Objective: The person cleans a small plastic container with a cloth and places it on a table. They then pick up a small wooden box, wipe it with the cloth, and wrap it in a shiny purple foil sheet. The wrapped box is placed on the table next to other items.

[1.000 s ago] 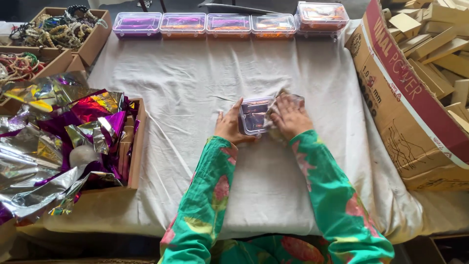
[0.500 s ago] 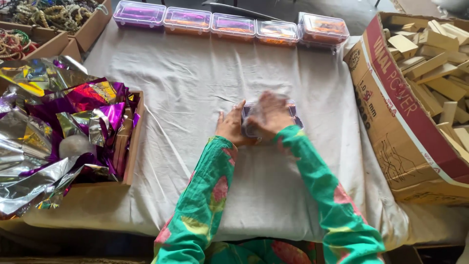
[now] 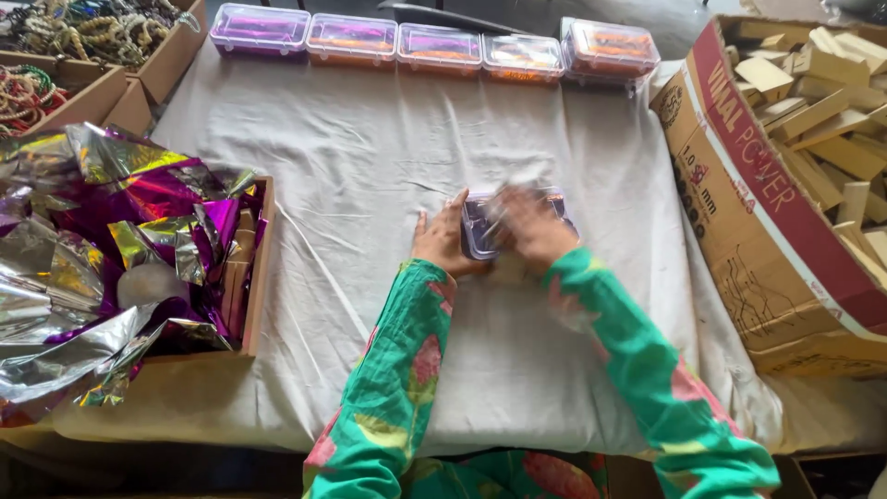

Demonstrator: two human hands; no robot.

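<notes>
clear plastic box [image 3: 480, 226] sits clasped between left hand [image 3: 442, 242] and right hand [image 3: 531, 226].

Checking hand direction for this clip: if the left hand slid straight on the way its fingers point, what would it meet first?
Probably bare white cloth, then the row of clear lidded boxes at the far edge. The left hand points away from the person, beside the small box.

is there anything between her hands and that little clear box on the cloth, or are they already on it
Nothing visible stands between them. The left hand rests against the left side of the small clear box, and the right hand, blurred, lies over its top. The white cloth around the box is bare.
</notes>
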